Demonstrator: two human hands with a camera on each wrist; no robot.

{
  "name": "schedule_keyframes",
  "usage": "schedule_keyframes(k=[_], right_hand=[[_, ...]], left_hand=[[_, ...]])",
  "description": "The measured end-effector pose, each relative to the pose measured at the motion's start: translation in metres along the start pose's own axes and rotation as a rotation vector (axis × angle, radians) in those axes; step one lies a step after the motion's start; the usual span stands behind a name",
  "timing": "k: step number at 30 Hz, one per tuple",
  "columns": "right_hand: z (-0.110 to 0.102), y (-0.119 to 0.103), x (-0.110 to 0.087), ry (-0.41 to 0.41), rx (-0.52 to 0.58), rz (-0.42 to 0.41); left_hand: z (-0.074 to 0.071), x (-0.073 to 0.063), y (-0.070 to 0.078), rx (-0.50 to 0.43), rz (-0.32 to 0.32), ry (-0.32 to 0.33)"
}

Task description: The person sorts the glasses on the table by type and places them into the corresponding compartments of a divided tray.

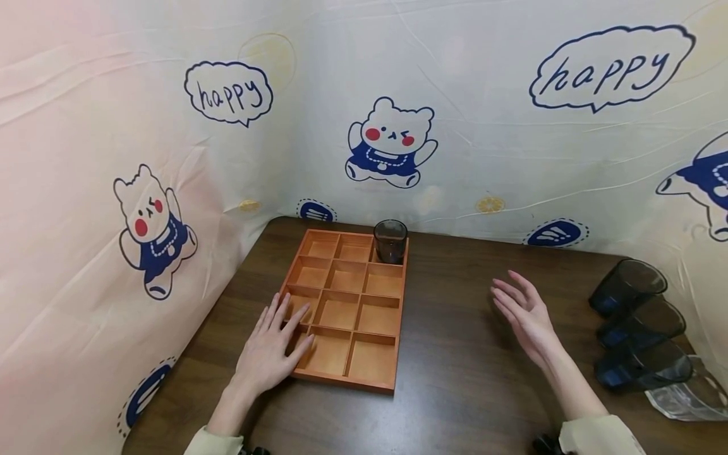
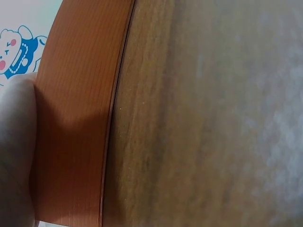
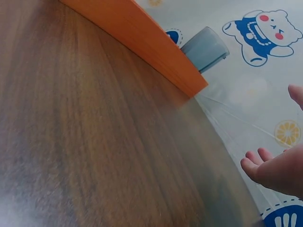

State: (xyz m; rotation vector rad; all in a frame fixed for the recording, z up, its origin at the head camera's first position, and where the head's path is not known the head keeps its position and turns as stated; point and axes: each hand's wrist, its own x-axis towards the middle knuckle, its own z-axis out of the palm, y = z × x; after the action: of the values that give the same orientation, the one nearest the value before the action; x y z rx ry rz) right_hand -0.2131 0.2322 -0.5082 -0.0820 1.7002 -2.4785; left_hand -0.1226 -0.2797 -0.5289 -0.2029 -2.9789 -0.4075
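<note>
A wooden tray (image 1: 372,360) divided into small square compartments lies on the table, its side wall (image 2: 78,109) filling part of the left wrist view. My left hand (image 1: 267,354) rests on the tray's near left edge, fingers spread over the compartments. A dark tinted glass (image 1: 390,243) stands upright in the far right compartment; it also shows above the tray wall in the right wrist view as a glass (image 3: 204,47). To the right of the tray, my right hand (image 1: 529,319) hovers over the table with loosely bent fingers and nothing in them.
Three more dark glasses (image 1: 628,287) stand in a row at the table's right side. Beside the nearest one is a clear container (image 1: 682,401), partly hidden. A printed cloth (image 1: 483,158) with bears hangs behind and along the left edge of the brown table (image 1: 455,379).
</note>
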Motion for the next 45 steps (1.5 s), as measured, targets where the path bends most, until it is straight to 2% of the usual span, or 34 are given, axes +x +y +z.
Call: schedule_keyframes(k=[9,20,25,30,36,45], right_hand=[[-0.006,0.001,-0.011,-0.009,-0.004,-0.006],[-0.015,0.003,-0.024,0.011,-0.031,0.026],[-0.020,0.005,-0.028,0.005,-0.013,0.022],[-0.023,0.004,-0.032,-0.011,0.008,-0.004],[-0.028,0.003,-0.037,-0.027,0.036,-0.048],[-0.042,0.005,-0.048,-0.052,0.076,-0.082]], left_hand=[[0.000,0.000,0.001,0.016,0.028,0.028],[0.000,0.001,0.000,0.023,0.021,0.020],[0.002,0.001,0.000,0.024,0.032,0.039],[0.003,0.001,0.000,0.026,0.038,0.052],[0.003,0.002,-0.001,0.015,0.018,0.011],[0.003,0.002,-0.001,0.018,0.023,0.015]])
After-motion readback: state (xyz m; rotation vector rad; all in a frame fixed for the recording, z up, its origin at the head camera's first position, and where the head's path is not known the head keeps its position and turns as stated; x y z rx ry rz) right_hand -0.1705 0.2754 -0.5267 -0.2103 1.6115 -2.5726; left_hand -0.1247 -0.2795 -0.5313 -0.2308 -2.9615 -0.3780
